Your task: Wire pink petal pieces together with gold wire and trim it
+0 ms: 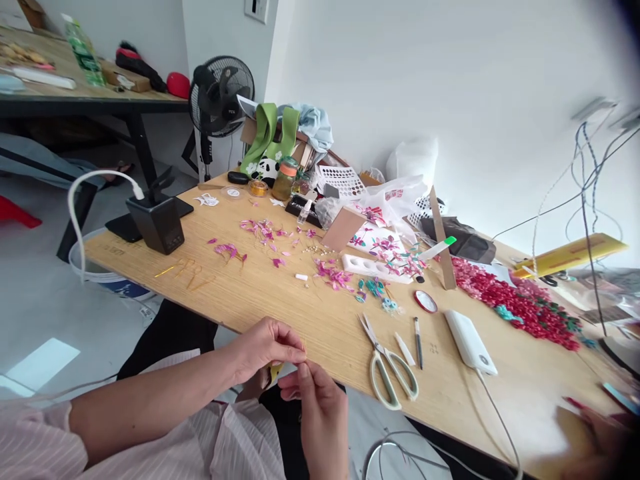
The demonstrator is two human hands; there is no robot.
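Observation:
My left hand (267, 350) and my right hand (320, 407) meet at the fingertips over the table's front edge. Both are closed in a pinch, thumb against fingers. What lies between the fingertips is too small to make out. Something yellow (275, 373) shows just below my left hand; whether the hand holds it I cannot tell. To the right of my hands lie large scissors (387, 367) with pale handles, blades pointing away. Beside them are a white tapered stick (405, 349) and a dark pen (418, 343). Pink petal pieces (333, 275) are scattered farther up the table (240, 297).
A black box with a white cable (157, 223) stands at the left, near gold wire pieces (187, 270). A white power bank (470, 341) trails its cable over the right front edge. Red flower pieces (515, 300) are heaped at right. Part of another person's hand (595, 427) shows at far right.

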